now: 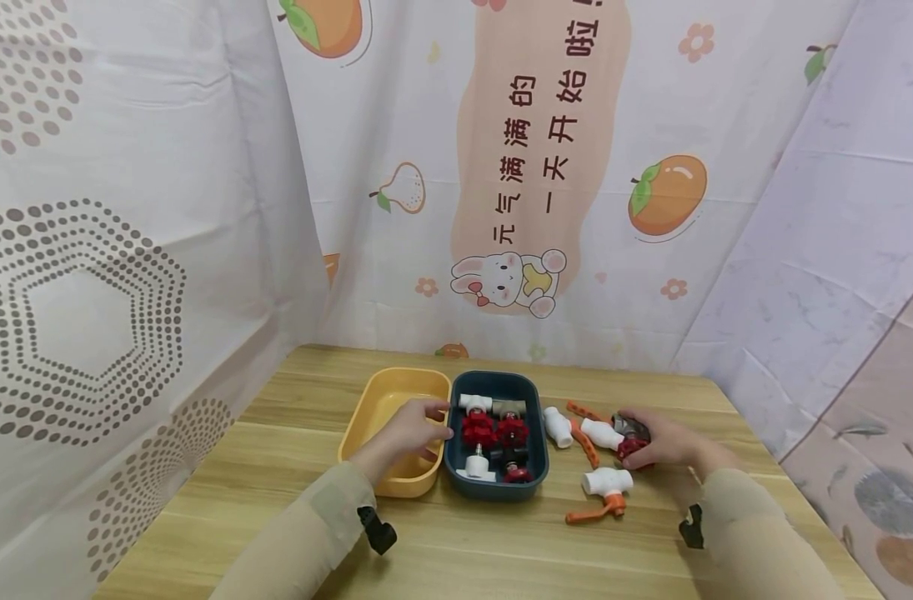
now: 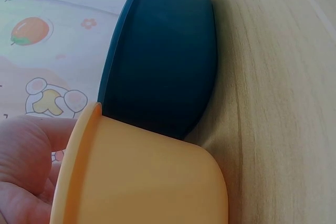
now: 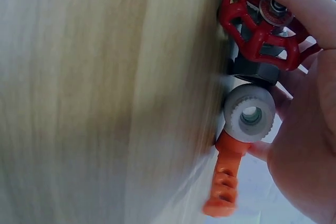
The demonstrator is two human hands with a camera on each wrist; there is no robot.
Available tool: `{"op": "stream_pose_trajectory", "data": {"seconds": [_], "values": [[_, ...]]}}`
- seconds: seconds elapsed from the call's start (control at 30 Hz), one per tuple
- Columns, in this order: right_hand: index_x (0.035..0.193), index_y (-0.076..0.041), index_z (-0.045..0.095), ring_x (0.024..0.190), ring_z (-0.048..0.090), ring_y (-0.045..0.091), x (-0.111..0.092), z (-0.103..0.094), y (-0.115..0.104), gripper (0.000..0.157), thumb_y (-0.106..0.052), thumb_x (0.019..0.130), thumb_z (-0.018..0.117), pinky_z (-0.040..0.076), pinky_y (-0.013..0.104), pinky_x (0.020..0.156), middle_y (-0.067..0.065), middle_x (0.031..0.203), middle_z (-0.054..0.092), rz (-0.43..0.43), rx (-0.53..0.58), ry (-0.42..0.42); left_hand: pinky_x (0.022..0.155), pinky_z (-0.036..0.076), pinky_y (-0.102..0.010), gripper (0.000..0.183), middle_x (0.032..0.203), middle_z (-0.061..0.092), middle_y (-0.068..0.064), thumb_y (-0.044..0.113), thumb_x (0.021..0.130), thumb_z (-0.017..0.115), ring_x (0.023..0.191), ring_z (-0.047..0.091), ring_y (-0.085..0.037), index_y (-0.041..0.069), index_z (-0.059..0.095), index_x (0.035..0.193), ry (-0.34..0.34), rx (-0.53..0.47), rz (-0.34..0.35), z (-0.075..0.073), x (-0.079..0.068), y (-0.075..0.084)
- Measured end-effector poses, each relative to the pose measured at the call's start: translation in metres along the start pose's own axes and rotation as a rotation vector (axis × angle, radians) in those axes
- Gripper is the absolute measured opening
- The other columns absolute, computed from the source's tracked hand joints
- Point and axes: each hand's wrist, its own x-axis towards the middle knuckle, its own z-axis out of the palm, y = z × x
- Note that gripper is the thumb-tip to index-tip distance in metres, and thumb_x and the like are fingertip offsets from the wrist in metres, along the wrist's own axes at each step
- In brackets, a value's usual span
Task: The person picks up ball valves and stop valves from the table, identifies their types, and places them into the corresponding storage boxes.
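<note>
My left hand (image 1: 414, 427) hovers over the right side of a yellow bin (image 1: 366, 408), its loosely bent fingers at the rim next to a dark blue bin (image 1: 540, 417). In the left wrist view part of that hand shows behind the yellow wall. On the right, my right hand (image 1: 662, 437) grips a dark metal valve with a red handwheel (image 3: 257, 35), fingers round its body and thumb by the wheel. Against it lies a white ball valve with an orange lever (image 3: 249, 111). Inside the blue bin sit several valves with red handwheels (image 1: 512, 432).
Another white ball valve (image 1: 558, 427) with an orange lever lies beside the blue bin. Nearer the front is one more white valve (image 1: 608, 481), its orange lever pointing left. All rest on a wooden table (image 1: 501, 550) before a printed curtain (image 1: 396, 292).
</note>
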Motion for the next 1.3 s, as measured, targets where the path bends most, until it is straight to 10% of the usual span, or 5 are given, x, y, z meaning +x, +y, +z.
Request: {"op": "stream_pose_trajectory", "data": {"seconds": [1.3], "values": [[0.147,0.008,0.042,0.115,0.055,0.04,0.0042,0.0094,0.0077,0.101,-0.034,0.071,0.093,0.045,0.059,0.098,0.027,0.132,0.057,0.081,-0.026,0.057,0.061,0.062,-0.043,0.054,0.126,0.058,-0.021,0.004,0.09,0.074,0.094,0.066,-0.029,0.003,0.058,0.142,-0.01,-0.027,0.01,-0.0013,-0.0003,-0.0019]]}}
